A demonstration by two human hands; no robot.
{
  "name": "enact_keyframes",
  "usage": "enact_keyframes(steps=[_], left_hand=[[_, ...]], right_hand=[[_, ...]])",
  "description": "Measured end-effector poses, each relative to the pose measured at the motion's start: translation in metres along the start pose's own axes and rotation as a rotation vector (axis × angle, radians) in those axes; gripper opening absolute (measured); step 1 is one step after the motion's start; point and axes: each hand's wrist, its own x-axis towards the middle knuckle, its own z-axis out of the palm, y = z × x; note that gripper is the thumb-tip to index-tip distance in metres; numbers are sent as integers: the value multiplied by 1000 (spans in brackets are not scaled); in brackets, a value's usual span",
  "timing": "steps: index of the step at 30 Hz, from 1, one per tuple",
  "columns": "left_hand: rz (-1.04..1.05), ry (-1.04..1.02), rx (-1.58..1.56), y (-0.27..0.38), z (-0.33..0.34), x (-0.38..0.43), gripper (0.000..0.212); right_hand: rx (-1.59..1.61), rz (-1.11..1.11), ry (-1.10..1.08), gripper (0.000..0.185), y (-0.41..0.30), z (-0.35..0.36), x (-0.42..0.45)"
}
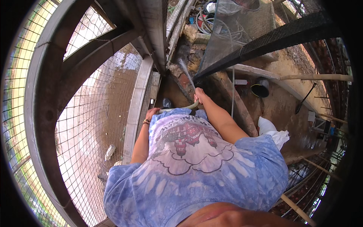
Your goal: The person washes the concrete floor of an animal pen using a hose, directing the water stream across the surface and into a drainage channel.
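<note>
My right hand (200, 95) grips the end of a pale green hose (192, 106) in front of my waist. From it a spray of water (186, 71) shoots away from me, over a low brick ledge (183, 81) and wet ground. The hose bends across the front of my shirt to my left hand (152, 112), which is closed around it by my left hip. Below the hose shows the toe of a dark boot (167, 103) on the wet floor. My other foot is hidden.
Wire mesh (85, 136) in a thick frame stands at my left. A dark beam (261, 42) with netting slants across ahead to the right. On the right floor are a black bucket (260, 88), a white sack (269, 129) and a low concrete curb (236, 105). A coiled hose (208, 27) lies ahead.
</note>
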Motion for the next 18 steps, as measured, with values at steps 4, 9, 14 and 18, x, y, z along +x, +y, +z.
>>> enact_keyframes(steps=[4,9,14,18], left_hand=[[-67,17,-74,8,2,0,32],[10,-3,57,-14,4,3,32],[84,-32,150,-2,0,3,27],[189,-42,275,-1,0,1,23]], right_hand=[[70,66,-12,34,7,-6,11],[52,-24,7,34,-2,1,-8],[61,18,40,34,-1,-1,2],[12,0,34,34,3,-5,12]])
